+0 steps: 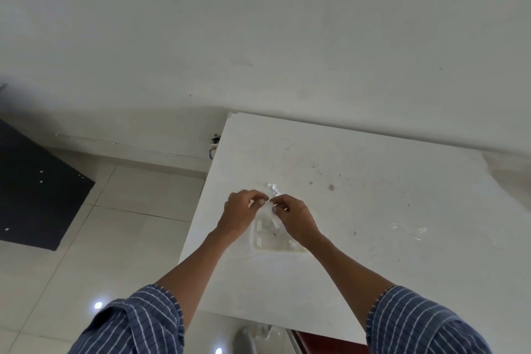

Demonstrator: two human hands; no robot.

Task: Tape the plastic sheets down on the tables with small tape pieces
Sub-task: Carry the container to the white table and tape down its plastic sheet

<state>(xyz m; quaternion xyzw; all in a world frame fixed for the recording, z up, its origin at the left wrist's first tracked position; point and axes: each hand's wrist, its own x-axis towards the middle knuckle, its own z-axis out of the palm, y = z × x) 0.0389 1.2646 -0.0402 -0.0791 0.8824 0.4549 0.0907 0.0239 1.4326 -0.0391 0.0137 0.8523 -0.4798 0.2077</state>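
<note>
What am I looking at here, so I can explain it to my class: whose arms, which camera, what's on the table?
No machine: this single picture comes from a camera on a person's head, looking down at their own arms. The left hand and right hand meet above a white table, both pinching a strip of white tape. Beneath them lies a shallow white tray holding more small white pieces. To the right, some clear plastic lies on the table.

view: one head-worn wide-angle camera
facing: forward and down, tilted, over bench [373, 195] toward wall [258, 37]
range: near; left hand [242, 210] and right hand [296, 217] mid-frame
</note>
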